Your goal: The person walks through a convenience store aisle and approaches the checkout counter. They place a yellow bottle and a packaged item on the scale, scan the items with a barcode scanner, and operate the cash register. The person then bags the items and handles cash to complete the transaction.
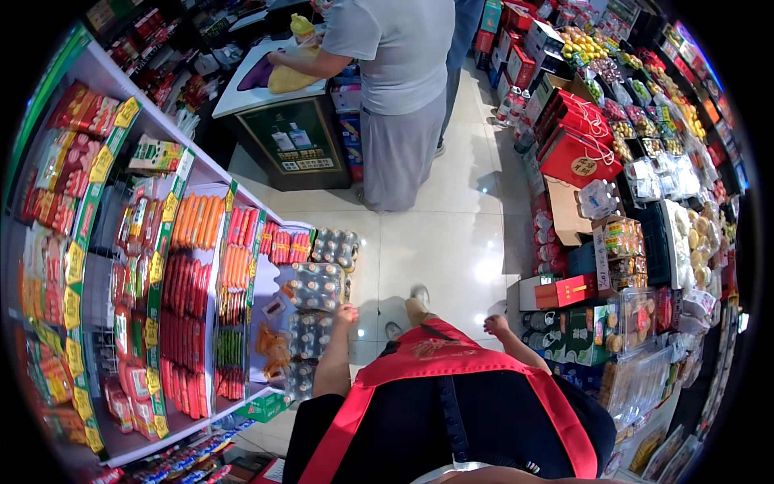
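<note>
My left hand (pixel 346 314) hangs in front of me beside shrink-wrapped packs of bottles (pixel 315 287), its fingers loosely curled; whether it touches them I cannot tell. On the other side, my right hand (pixel 496 325) is held out over the tiled floor, fingers slightly bent, with nothing seen in it. A red apron (pixel 444 357) covers my dark top. One of my shoes (pixel 419 296) is forward of the other. Ahead, a person in a grey shirt (pixel 411 54) leans at a white-topped counter (pixel 233 100), hands on a yellow cloth or bag (pixel 293 75) beside a purple one (pixel 256 74).
Shelves of packaged sausages (pixel 184 290) line the left side. Along the right stand fruit displays (pixel 580 43), red gift bags (pixel 577 158), boxes (pixel 565 291) and clear plastic food containers (pixel 635 378). A tiled aisle (pixel 438 236) runs between them, with another person partly behind the first.
</note>
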Motion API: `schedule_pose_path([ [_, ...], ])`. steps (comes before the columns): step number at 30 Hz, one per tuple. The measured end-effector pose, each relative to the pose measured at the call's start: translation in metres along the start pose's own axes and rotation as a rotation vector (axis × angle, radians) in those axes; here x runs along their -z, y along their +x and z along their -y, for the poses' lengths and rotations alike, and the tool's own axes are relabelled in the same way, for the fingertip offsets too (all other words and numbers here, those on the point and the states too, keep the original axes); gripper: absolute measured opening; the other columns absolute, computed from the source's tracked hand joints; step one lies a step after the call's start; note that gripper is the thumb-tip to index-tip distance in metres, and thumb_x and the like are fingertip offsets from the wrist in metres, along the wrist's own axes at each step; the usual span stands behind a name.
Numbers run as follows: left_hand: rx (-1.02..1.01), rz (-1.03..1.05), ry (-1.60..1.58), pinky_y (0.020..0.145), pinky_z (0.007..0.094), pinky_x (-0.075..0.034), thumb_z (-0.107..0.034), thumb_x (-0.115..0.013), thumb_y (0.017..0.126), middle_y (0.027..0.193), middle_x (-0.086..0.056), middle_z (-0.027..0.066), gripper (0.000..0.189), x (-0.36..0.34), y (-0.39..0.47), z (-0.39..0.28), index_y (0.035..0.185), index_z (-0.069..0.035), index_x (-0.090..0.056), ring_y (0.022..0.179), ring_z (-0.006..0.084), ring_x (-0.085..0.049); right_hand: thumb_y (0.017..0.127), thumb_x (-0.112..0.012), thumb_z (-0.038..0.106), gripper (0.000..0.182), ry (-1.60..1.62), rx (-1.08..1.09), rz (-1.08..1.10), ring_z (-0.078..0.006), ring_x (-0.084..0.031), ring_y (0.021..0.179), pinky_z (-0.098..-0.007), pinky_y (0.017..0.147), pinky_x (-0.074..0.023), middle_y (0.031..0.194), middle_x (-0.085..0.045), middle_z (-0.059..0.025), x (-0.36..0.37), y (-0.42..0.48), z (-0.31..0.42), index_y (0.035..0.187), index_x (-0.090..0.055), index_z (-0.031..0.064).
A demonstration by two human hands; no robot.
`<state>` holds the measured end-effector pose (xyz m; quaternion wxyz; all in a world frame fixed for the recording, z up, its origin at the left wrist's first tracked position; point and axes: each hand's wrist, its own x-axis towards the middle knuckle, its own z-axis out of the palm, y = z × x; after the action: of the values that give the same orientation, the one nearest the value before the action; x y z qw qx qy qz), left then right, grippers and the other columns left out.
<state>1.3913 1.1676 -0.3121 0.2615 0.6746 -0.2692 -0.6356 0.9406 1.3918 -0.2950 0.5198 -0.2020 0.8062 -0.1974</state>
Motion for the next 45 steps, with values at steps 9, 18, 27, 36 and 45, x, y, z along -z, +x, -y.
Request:
schedule_pose_path([
  [9,0.212,0.035,0.069,0.042,0.0275,-0.041,-0.022,-0.044,0.08,0.063,-0.053,0.0077,0.019,0.039,0.0,0.039,0.076,-0.005,-0.052,0.051,0.0169,-0.052,0.077,-0.05,0.015,0.02,-0.209,0.152,0.18,-0.0152,-0.06,0.06,-0.026,0.049,-0.0475,0.074,-0.062,-0.0082,-0.009,0.095,0.144,0.088,-0.058,0.0014],
  [18,0.331,-0.159,-0.083,0.05,0.031,-0.046,-0.017,-0.047,0.077,0.07,-0.054,0.0063,0.012,0.022,0.004,-0.011,0.086,-0.009,-0.051,0.062,0.0173,-0.055,0.075,-0.05,0.008,0.015,-0.261,0.09,0.072,-0.0161,-0.06,0.054,-0.0259,0.045,-0.0476,0.07,-0.062,-0.0095,0.019,0.161,0.214,0.084,-0.059,0.0006],
  [27,0.143,-0.026,-0.014,0.041,0.0255,-0.043,-0.014,-0.046,0.082,0.063,-0.053,0.0046,0.012,0.019,0.08,-0.088,0.089,-0.006,-0.052,0.051,0.0147,-0.054,0.075,-0.049,0.014,0.017,-0.231,0.142,0.124,-0.0148,-0.06,0.053,-0.0259,0.048,-0.0487,0.066,-0.062,-0.0067,-0.03,0.161,0.228,0.08,-0.062,0.0041],
  [36,0.086,0.016,0.055,0.035,0.0262,-0.041,-0.017,-0.047,0.082,0.058,-0.054,0.0059,0.016,0.041,0.125,-0.101,0.077,-0.005,-0.056,0.043,0.0147,-0.051,0.075,-0.052,0.014,0.016,-0.335,0.116,0.102,-0.0141,-0.061,0.058,-0.025,0.048,-0.0481,0.071,-0.062,-0.0074,-0.045,0.14,0.269,0.084,-0.059,0.0023],
  [45,0.207,0.062,0.042,0.036,0.0273,-0.041,-0.016,-0.046,0.079,0.057,-0.055,0.0084,0.019,0.056,0.126,-0.085,0.07,-0.003,-0.057,0.045,0.0179,-0.053,0.075,-0.05,0.012,0.018,-0.267,0.145,0.054,-0.0157,-0.06,0.057,-0.0252,0.047,-0.0474,0.072,-0.062,-0.0097,-0.047,0.144,0.274,0.085,-0.059,0.0002],
])
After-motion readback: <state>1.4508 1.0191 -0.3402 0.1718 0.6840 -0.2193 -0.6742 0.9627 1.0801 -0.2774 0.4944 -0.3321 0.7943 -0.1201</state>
